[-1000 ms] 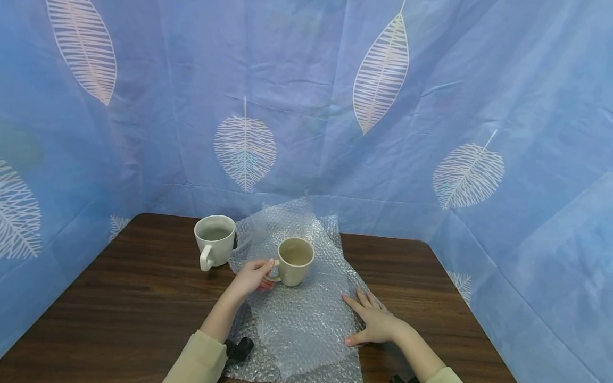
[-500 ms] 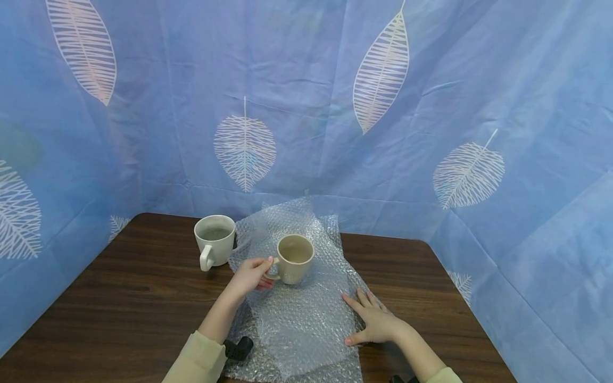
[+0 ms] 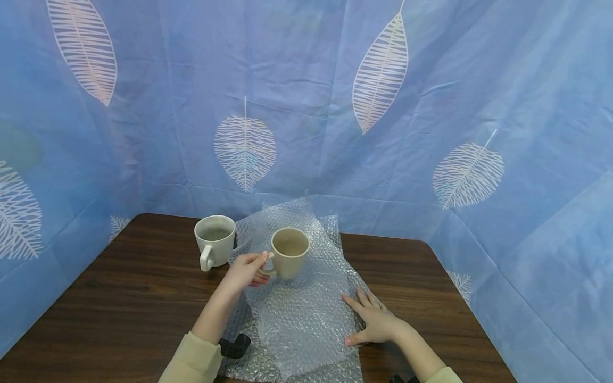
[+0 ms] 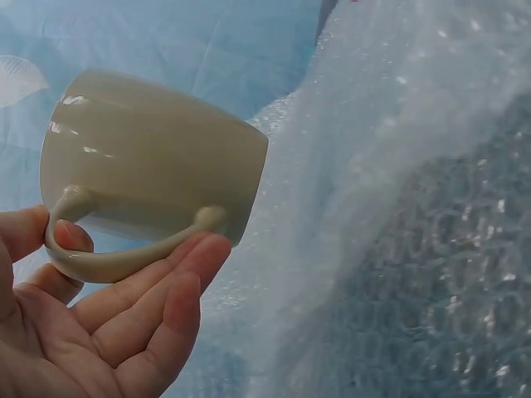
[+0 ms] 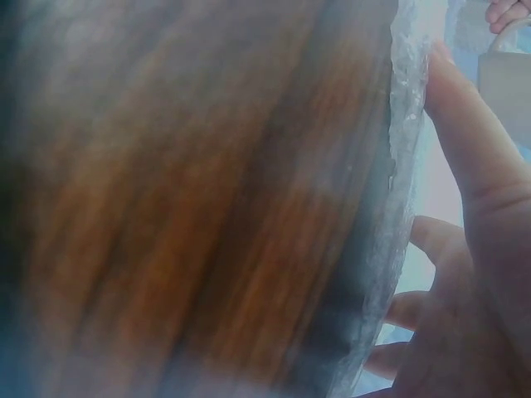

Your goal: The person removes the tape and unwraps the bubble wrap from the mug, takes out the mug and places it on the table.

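Observation:
My left hand (image 3: pixel 246 270) pinches the handle of a beige mug (image 3: pixel 290 254). In the left wrist view the thumb and index finger grip the handle (image 4: pixel 124 264), with the other fingers beneath it. The mug appears raised above a sheet of bubble wrap (image 3: pixel 306 314), its opening facing up in the head view. With fingers spread, my right hand (image 3: pixel 375 323) rests on the right edge of the bubble wrap. The right wrist view has that hand's thumb (image 5: pixel 477 124) along the wrap's edge (image 5: pixel 402 149).
A second mug, white (image 3: pixel 216 246), stands to the left of the bubble wrap with its handle toward me. Everything is on a dark wooden table (image 3: pixel 134 303). Behind it hangs a blue leaf-patterned cloth (image 3: pixel 301 106), close to the table's back edge.
My left hand has lifted the beige mug and moved it slightly left and away from me. The right hand has stayed in place on the bubble wrap.

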Demonstrator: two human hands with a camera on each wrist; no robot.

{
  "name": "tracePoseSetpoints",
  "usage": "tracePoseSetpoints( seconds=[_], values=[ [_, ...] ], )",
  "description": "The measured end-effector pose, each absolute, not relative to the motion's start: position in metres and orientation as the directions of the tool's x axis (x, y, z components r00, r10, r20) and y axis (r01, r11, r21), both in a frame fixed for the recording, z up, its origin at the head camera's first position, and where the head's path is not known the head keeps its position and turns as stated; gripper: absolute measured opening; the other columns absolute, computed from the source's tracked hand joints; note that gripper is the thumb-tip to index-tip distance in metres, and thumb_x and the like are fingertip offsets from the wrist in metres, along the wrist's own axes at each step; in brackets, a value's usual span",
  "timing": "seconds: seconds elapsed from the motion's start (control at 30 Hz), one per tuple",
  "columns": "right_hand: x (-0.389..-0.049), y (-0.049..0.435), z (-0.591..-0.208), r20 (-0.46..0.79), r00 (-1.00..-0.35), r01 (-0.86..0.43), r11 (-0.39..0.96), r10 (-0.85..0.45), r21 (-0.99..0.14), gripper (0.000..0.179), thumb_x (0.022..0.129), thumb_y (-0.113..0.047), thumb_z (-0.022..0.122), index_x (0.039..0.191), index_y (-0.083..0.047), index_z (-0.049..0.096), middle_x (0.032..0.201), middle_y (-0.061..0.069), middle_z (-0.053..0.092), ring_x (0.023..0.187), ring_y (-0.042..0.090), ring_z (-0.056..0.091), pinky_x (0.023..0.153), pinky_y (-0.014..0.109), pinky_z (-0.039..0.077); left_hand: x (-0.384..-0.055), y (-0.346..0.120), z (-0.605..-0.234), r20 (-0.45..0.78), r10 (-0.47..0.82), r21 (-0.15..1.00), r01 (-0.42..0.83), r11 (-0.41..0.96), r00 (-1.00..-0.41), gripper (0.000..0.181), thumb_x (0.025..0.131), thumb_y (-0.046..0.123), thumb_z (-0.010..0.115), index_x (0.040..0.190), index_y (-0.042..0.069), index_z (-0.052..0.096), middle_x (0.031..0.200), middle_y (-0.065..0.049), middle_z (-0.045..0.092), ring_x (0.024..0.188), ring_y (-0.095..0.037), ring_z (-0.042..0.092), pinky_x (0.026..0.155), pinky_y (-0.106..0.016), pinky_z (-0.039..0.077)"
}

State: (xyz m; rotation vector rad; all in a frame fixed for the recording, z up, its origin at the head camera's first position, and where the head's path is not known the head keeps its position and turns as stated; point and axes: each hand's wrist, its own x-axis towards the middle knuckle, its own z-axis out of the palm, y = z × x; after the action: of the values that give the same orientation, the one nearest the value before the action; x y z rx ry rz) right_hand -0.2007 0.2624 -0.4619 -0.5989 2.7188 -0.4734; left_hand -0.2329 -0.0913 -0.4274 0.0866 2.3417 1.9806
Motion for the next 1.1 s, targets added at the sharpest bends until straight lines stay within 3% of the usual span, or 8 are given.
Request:
tracePoseSetpoints(
  seconds=[0.6, 1.1],
  values=[
    [-0.199, 0.262, -0.46, -0.232, -0.864, -0.336, 0.856, -0.447, -0.394, 0.106, 0.071, -0.059, 0.074, 0.154, -0.017, 0.023, 0.153, 0.032, 0.005, 0.136, 0.055, -0.001, 0.096, 0.077, 0.009, -0.223, -0.107, -0.407, 0.024, 0.053, 0.99, 0.031, 0.137, -0.998, 0.047, 0.101, 0.037, 0.049, 0.087, -0.007, 0.054, 0.085, -0.023, 0.069, 0.076, -0.032, 0.07, 0.068, -0.045, 0.055],
    [-0.2, 0.262, -0.462, -0.249, -0.864, -0.326, 0.864, -0.437, -0.384, 0.107, 0.071, -0.061, 0.073, 0.154, -0.017, 0.022, 0.153, 0.032, 0.004, 0.136, 0.055, -0.001, 0.098, 0.075, 0.009, -0.212, -0.123, -0.387, 0.055, -0.001, 0.99, 0.054, 0.132, -0.998, 0.043, 0.1, 0.038, 0.05, 0.083, -0.001, 0.054, 0.082, -0.022, 0.069, 0.074, -0.031, 0.07, 0.058, -0.034, 0.055]
  ],
)
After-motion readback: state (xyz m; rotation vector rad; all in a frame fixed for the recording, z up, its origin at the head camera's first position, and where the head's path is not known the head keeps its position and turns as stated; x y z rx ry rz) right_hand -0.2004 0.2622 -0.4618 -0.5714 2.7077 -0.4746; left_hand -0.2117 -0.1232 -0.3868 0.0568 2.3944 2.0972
